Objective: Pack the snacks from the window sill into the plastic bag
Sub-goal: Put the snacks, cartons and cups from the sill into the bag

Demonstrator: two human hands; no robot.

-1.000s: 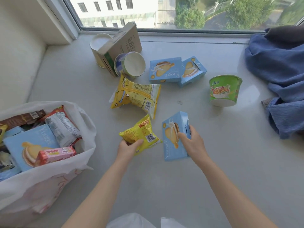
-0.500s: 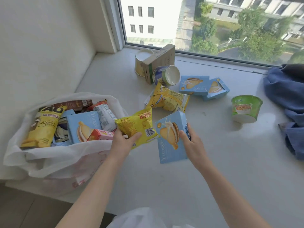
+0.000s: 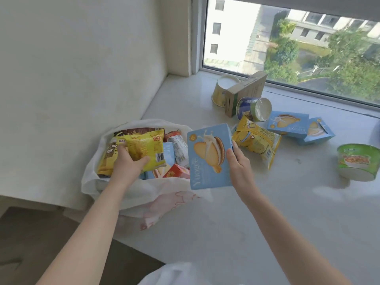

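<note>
Since a second ago both hands have carried their snacks from the bare sill over to the bag at the left. The left hand [image 3: 128, 163] now grips a small yellow packet [image 3: 147, 151] over the open mouth of the white plastic bag [image 3: 123, 194], touching the snacks already packed inside. The right hand [image 3: 239, 165] holds a blue biscuit box [image 3: 209, 157] upright by its right edge, just beside the bag's right rim. The bag stands at the near left end of the window sill [image 3: 257, 212], against the wall. Farther right, a large yellow packet [image 3: 259, 140] lies on the sill, and a green bowl [image 3: 358, 161] stands well apart at the right edge. Beyond the packet lie two more blue boxes [image 3: 298, 126]. Farthest, near the glass, a blue cup [image 3: 254, 109] on its side, a brown carton [image 3: 246, 91] and a yellow cup [image 3: 222, 93] cluster together.
</note>
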